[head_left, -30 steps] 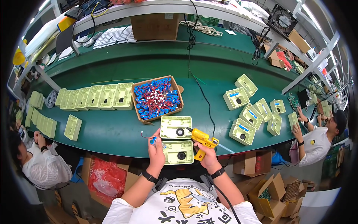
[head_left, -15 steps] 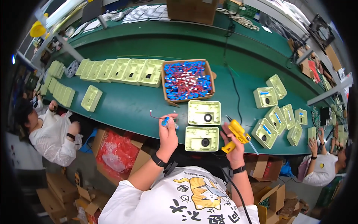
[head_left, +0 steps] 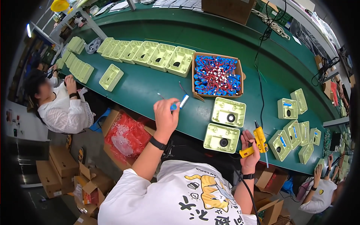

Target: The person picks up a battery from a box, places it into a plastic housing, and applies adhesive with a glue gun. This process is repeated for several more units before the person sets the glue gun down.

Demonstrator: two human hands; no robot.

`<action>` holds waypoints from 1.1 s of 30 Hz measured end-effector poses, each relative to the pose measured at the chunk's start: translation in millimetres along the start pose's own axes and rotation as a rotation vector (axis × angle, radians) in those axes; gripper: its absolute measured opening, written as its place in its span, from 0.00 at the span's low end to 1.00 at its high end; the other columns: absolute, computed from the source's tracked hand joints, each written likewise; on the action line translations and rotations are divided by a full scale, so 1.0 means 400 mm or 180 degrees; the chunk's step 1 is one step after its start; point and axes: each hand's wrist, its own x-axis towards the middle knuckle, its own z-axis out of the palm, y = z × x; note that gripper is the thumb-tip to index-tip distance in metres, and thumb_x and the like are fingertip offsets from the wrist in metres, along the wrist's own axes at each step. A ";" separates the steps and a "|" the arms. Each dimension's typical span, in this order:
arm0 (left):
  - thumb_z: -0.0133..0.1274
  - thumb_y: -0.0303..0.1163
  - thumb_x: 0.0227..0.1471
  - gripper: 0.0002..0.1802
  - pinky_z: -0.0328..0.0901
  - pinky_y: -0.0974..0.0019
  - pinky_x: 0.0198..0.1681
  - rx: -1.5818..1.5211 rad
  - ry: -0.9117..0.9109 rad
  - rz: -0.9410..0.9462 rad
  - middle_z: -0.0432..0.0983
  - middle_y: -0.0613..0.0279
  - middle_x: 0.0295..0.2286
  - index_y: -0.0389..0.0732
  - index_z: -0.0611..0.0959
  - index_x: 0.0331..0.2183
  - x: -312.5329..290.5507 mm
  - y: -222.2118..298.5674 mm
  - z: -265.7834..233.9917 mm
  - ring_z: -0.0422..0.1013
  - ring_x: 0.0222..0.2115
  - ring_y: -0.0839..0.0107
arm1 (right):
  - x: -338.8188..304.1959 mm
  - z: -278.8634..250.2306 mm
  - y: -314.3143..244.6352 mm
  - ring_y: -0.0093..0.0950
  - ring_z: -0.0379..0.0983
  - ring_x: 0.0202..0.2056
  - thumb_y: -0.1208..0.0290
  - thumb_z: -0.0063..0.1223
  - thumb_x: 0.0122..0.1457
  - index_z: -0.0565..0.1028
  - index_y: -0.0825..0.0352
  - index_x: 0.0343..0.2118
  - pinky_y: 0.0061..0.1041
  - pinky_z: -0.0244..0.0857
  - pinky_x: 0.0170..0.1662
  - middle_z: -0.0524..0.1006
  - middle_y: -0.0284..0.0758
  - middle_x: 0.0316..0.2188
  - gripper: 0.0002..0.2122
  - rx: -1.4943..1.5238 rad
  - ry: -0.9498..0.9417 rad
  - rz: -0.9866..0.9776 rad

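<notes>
My left hand (head_left: 166, 115) is closed over the green bench, gripping a small blue battery (head_left: 173, 107) with a wire lead. A second blue-and-white battery (head_left: 184, 101), wired too, is at its fingertips; whether it is held or rests on the bench I cannot tell. In my right hand (head_left: 250, 153) is a yellow glue gun (head_left: 258, 140), its nozzle pointing away from me and its cable trailing down. Between my hands are two pale green plastic housings, a nearer one (head_left: 215, 144) with a black ring and a farther one (head_left: 220, 117) with a white-centred black ring.
A cardboard box (head_left: 242, 79) full of blue batteries stands beyond the housings. A row of housings (head_left: 159, 56) runs to its left; several with batteries inside (head_left: 279, 144) stand at the right. Co-workers sit at both sides. A carton of red bags (head_left: 127, 137) is below the bench.
The view has shifted and turned. My left hand has rolled over palm-down, and one battery now sticks out beyond its fingers. The glue gun stays in my right hand, its nozzle turned more directly away.
</notes>
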 end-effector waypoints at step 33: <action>0.61 0.30 0.67 0.09 0.65 0.53 0.42 -0.0475 -0.0831 0.0360 0.84 0.58 0.35 0.42 0.87 0.48 -0.108 0.107 0.136 0.75 0.31 0.54 | -0.053 0.296 -0.089 0.23 0.80 0.19 0.65 0.54 0.80 0.79 0.70 0.57 0.23 0.73 0.23 0.83 0.32 0.28 0.14 -0.2406 -0.0445 0.1985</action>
